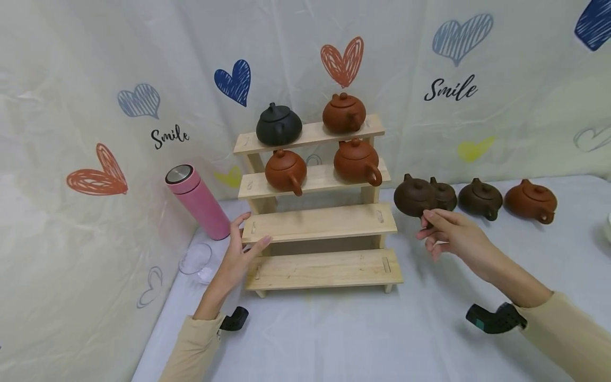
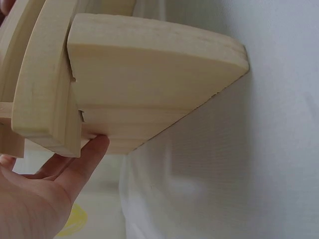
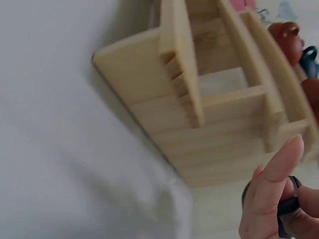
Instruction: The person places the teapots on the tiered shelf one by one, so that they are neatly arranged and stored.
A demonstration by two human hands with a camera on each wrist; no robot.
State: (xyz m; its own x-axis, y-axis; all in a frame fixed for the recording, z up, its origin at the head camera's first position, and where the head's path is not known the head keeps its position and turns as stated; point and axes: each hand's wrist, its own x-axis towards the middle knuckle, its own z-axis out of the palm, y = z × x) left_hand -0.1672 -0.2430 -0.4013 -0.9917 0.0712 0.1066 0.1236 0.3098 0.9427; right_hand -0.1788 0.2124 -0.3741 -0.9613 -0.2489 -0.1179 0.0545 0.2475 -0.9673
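Observation:
A four-step wooden display rack (image 1: 320, 223) stands on the white-covered table. My left hand (image 1: 236, 262) grips the left end of its second step from the bottom, thumb on the top face. In the left wrist view, fingers (image 2: 92, 154) touch the rack's side panel. A dark brown teapot (image 1: 411, 195) is in my right hand (image 1: 455, 239), which pinches its handle (image 3: 289, 205) to the right of the rack. On the top step sit a black teapot (image 1: 279, 127) and a reddish-brown teapot (image 1: 345, 114). Two more reddish-brown teapots (image 1: 285, 171) (image 1: 355, 159) stand one step lower.
Right of the rack, two dark brown teapots (image 1: 446, 196) (image 1: 479, 197) and a reddish-brown teapot (image 1: 531, 199) stand in a row. A pink flask (image 1: 202, 204) and a clear glass item (image 1: 195, 260) are at the left. A patterned cloth (image 1: 286, 48) hangs behind.

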